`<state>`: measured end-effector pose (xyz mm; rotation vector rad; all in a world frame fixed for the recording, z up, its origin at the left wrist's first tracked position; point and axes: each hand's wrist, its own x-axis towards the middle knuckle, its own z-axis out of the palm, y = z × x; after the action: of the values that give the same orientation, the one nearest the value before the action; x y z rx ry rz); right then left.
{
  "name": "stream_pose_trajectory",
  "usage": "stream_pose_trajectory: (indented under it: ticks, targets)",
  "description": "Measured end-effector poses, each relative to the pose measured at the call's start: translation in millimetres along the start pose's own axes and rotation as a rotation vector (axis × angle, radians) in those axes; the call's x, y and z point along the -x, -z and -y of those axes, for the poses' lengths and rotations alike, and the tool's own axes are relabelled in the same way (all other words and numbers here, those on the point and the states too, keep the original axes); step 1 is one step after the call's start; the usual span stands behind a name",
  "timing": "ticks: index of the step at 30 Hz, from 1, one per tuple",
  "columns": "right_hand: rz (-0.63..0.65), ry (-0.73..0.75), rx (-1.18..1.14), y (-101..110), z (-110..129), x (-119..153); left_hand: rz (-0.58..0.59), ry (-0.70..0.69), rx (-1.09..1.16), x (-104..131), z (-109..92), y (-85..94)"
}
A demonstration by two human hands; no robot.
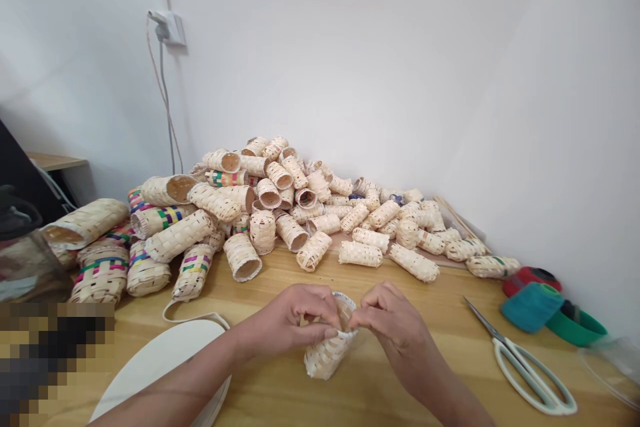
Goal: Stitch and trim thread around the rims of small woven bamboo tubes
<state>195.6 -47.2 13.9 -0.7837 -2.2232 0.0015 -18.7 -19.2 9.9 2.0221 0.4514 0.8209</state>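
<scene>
A small woven basket [326, 355], pale and tube-shaped, is tilted over the wooden table with its mouth turned up and away from me. My left hand [310, 320] is closed on the near left of its rim, fingers reaching into the mouth and thumb outside. At the right side of the rim, my right hand [387, 320] pinches with thumb and forefinger. Whether a thread or strip lies in that pinch is too small to tell. A whitish binding runs around the rim. The basket's inside is mostly hidden by my fingers.
Behind my hands a large pile of woven baskets [263, 232] leans toward the wall. White-handled scissors [533, 373] lie at right, near a teal thread spool [531, 307] and a green ring-shaped item [580, 328]. A round white board [165, 360] lies under my left forearm.
</scene>
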Motion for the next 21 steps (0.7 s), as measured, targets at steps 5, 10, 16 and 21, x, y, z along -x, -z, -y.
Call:
stream_pose_trajectory:
  ticks: [5,10,16,21]
  targets:
    - [0.042,0.013,-0.018,0.0,-2.4,1.2,0.019,0.017,0.0,-0.5,-3.9,-0.9]
    - [0.076,-0.005,-0.068,1.3,-1.9,-1.2,0.03,0.014,-0.014,-0.8,-4.9,-2.0]
    - [0.126,-0.022,-0.051,3.3,2.3,-2.8,0.022,0.012,-0.064,-1.0,-3.8,-6.0]
    - [0.105,-0.019,-0.013,3.3,4.0,-5.8,-0.031,0.01,-0.115,-3.3,-2.6,-6.2]
